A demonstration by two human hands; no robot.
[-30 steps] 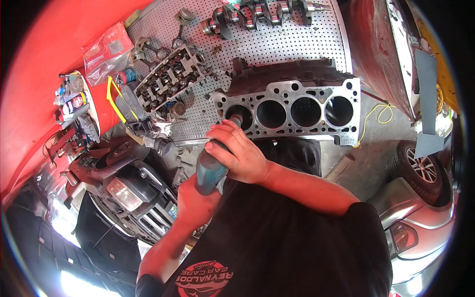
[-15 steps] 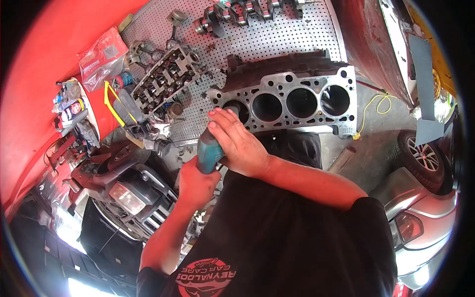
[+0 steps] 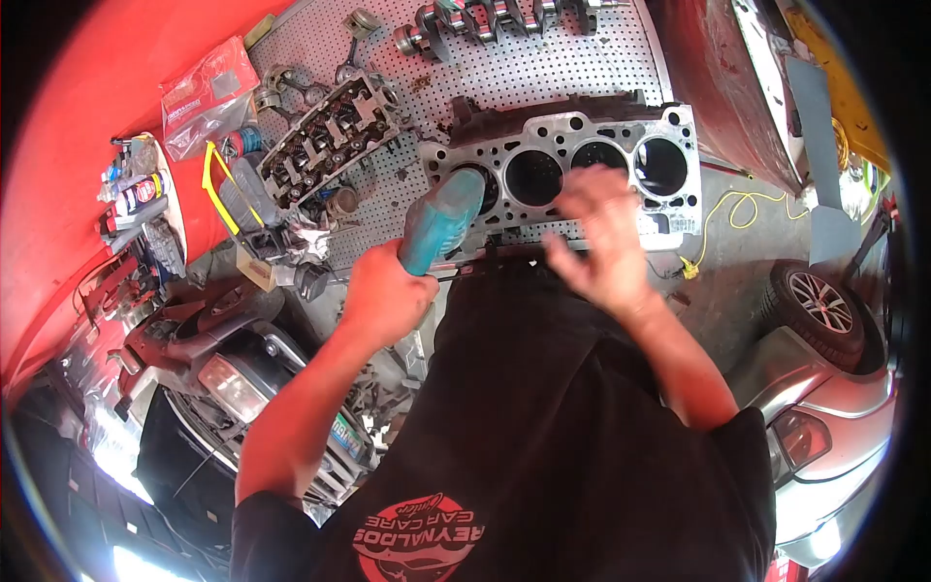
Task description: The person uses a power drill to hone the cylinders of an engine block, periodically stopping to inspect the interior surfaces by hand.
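My left hand is closed around the handle of a teal power drill. The drill's body lies over the leftmost bore of a metal engine block, and its front end is hidden. Off the drill, my right hand is open with fingers apart, blurred by motion, in front of the block's middle bores. The block stands on a perforated metal table with its row of round cylinder bores facing me.
Left of the block lies a cylinder head, with pistons and connecting rods near it. A crankshaft rests at the back. A yellow cord trails on the floor at right. Parked cars flank both sides, one showing its headlight.
My right hand has let go of the drill's top and moved right, its fingers spreading. My left hand and the drill have shifted up and slightly right, toward the leftmost bore.
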